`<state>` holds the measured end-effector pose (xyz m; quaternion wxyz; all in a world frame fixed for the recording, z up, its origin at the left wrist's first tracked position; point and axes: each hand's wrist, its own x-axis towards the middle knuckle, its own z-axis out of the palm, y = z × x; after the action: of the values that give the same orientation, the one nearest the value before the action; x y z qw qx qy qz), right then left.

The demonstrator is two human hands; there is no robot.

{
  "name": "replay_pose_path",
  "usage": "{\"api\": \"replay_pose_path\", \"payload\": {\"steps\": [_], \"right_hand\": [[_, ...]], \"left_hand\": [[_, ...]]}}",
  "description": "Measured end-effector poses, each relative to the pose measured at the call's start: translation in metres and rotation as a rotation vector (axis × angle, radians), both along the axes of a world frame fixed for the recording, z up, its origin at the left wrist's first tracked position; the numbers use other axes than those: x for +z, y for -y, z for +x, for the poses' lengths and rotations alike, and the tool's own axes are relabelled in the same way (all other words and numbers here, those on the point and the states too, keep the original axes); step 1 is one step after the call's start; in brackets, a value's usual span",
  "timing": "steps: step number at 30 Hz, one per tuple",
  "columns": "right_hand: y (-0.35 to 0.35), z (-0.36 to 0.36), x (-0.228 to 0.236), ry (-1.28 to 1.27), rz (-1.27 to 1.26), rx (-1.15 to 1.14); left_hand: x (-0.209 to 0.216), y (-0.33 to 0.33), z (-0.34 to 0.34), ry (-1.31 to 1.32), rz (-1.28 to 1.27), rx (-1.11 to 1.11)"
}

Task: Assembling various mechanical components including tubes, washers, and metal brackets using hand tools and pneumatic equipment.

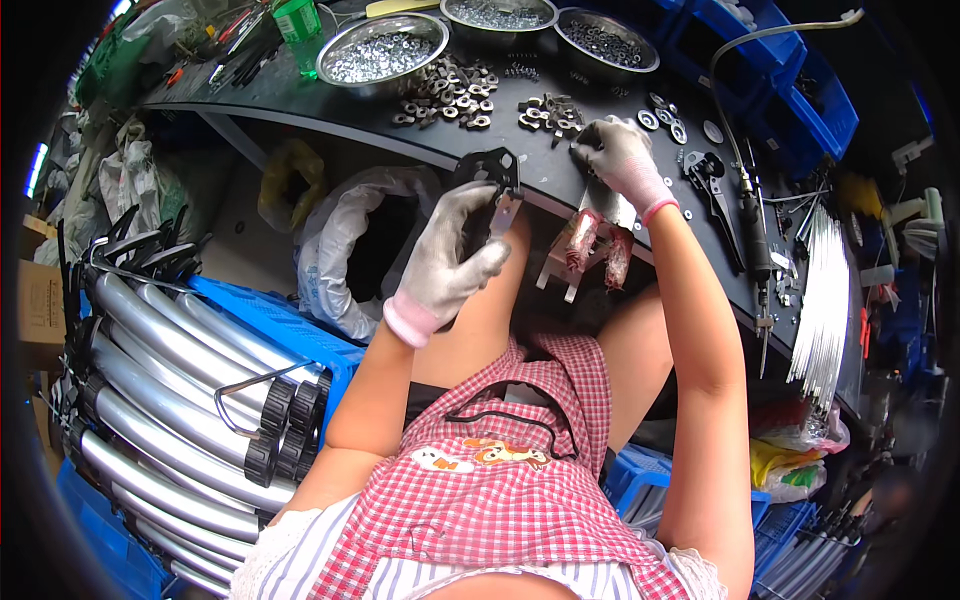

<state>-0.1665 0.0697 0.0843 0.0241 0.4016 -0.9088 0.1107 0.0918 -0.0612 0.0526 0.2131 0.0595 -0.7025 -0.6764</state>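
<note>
The head view is giving me the black bench [270,106] running across the top, and I am placing everything by it. Left of the bench and lower, curved silver tubes [165,370] are lying in a stack by a blue crate [250,312]. Under its front edge a white plastic bag [328,262] is gaping open. Blue bins [822,112] are standing at its back right corner, and thin pale rods [825,290] are fanning out at its right end. Along its back edge, metal bowls [436,36] are holding small metal parts. On its right part, a plier-like tool [722,215] with dark handles is lying.

Just in front of the bench, the gloved left hand [447,255] is gripping a black bracket [490,168] with a silver tongue. Over its front edge, the gloved right hand [622,165] is curling its fingers down; I cannot tell whether they are pinching anything. Below that hand, a metal fixture [612,207] with red-streaked wrapped ends is jutting off the bench. Dark metal clips [455,95] are lying in two piles on its middle, and small round discs [678,131] are lying right of its middle.
</note>
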Motion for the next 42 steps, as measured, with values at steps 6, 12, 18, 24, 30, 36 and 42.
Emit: {"api": "replay_pose_path", "payload": {"steps": [6,12,18,24,30,36,42], "right_hand": [[-0.019,0.090,0.058,0.359,-0.658,0.322],[-0.051,0.122,0.051,-0.415,-0.285,0.445],[-0.072,0.136,0.061,-0.654,-0.176,0.455],[-0.086,0.145,0.063,-0.741,-0.177,0.437],[-0.112,0.144,0.052,-0.630,-0.244,0.314],[-0.132,0.157,0.049,-0.528,-0.248,0.234],[-0.291,0.048,0.047,-0.472,-0.423,-0.689]], "left_hand": [[-0.001,-0.001,-0.014,-0.234,-0.749,0.106],[0.000,-0.035,-0.021,-0.398,-0.731,0.080],[0.000,-0.054,-0.018,-0.501,-0.765,0.051],[0.014,-0.064,-0.016,-0.450,-0.818,-0.075],[0.017,-0.079,-0.023,-0.498,-0.904,-0.120],[0.012,-0.096,-0.028,-0.437,-0.826,-0.111],[0.008,-0.104,-0.025,-0.385,-0.677,-0.127]]}}
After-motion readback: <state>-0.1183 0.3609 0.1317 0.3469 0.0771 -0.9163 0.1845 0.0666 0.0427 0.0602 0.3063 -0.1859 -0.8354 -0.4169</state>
